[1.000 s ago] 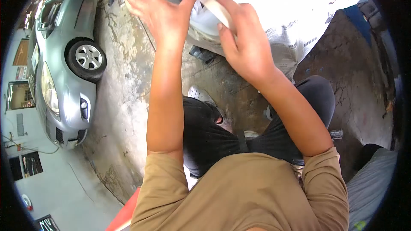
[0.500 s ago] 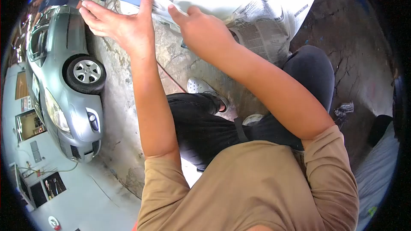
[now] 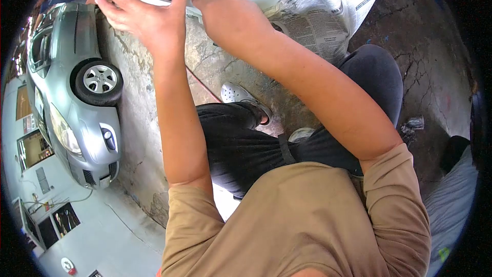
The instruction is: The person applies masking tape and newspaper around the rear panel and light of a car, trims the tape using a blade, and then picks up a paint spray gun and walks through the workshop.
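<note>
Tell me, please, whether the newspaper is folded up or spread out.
The newspaper is spread out: its print shows across a wide sheet to the right of the right hand.

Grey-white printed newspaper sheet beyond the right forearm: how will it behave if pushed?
The grey-white printed newspaper sheet is probably floppy, since it shows folds and wrinkles. It looks light for its size, being apparently thin where it creases. It might tear if pushed hard, as the printed columns suggest newsprint.

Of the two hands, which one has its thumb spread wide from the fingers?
The left hand: its thumb stands well apart from its extended fingers, while the right hand has its fingers mostly curled.
</note>
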A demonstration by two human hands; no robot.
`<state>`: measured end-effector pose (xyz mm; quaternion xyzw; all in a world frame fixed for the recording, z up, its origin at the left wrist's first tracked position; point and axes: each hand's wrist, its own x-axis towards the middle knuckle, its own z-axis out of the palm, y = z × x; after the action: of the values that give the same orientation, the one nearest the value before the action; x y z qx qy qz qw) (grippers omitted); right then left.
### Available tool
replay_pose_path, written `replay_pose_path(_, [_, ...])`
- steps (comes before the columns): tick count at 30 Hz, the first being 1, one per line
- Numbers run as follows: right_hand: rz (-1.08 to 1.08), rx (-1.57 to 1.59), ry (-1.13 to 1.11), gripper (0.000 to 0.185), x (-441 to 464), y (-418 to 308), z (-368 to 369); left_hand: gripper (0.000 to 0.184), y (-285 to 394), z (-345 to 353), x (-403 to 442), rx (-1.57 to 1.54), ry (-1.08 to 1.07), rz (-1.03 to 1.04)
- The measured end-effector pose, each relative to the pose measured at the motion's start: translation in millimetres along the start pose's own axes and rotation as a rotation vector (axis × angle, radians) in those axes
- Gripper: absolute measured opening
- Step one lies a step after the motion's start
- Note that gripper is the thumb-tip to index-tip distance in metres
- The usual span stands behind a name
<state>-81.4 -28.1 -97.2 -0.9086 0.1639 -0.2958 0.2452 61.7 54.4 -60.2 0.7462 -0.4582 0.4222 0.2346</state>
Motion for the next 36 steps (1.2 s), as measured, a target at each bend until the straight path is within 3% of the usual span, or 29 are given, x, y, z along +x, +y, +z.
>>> replay_pose_path(7, [0.086, 0.283, 0.077, 0.035, -4.9, 2.5, 5.1, 0.146, 13.0, 2.2, -10.5, -0.106, -0.099, -0.149])
replay_pose_path(13, [0.099, 0.453, 0.229, 0.033, -11.9, 6.1, 9.5, 0.15, 7.1, 8.9, -16.3, -0.021, -0.085, -0.121])
replay_pose_path(16, [0.044, 0.356, 0.184, 0.028, -24.4, 5.9, 13.7, 0.153, 9.4, 10.9, -17.1, 0.012, -0.028, -0.121])
replay_pose_path(19, [0.088, 0.219, -0.01, 0.026, -18.8, 6.8, -1.4, 0.146, 8.5, 13.0, -17.3, -0.025, -0.008, -0.101])
replay_pose_path(22, [0.108, 0.19, -0.028, 0.028, -15.3, 9.5, -1.5, 0.147, 11.2, 14.4, -19.5, -0.042, 0.002, -0.104])
replay_pose_path(28, [0.095, 0.29, 0.163, 0.029, -11.4, 12.8, 18.9, 0.153, 12.7, 17.9, -26.4, 0.05, -0.049, -0.096])
replay_pose_path(36, [0.124, 0.365, 0.185, 0.028, -9.9, 14.6, 19.3, 0.15, 11.9, 20.8, -27.8, 0.011, -0.068, -0.143])
